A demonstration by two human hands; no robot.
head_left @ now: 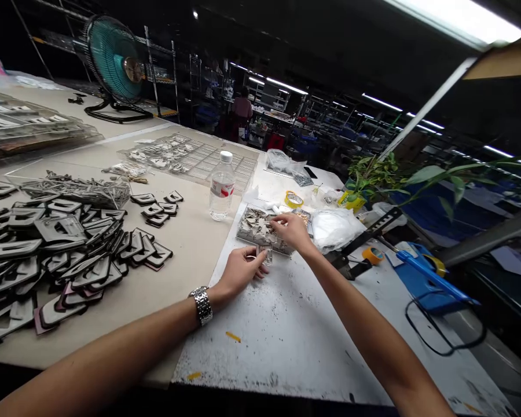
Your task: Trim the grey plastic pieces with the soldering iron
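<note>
My left hand (243, 268), with a metal watch (202, 305) at the wrist, pinches a small clear-and-grey flat piece (265, 255) between thumb and fingers, low over the white table (286, 341). Just beyond it stands a shallow clear box (247, 236) heaped with small grey and whitish flat pieces (257, 223). My right hand (293, 230) is at the right side of that box, its thumb and fingertips closed together over the pieces. Whatever those fingertips hold is too small to make out.
A water bottle (222, 188) stands left of the box. Grey frame-shaped parts (65, 231) pile up at left, before a divided tray (200, 159) and a fan (115, 63). Yellow tape (293, 199), a white plastic bag (336, 227), a black lever tool (364, 243) and a plant (369, 174) are at right.
</note>
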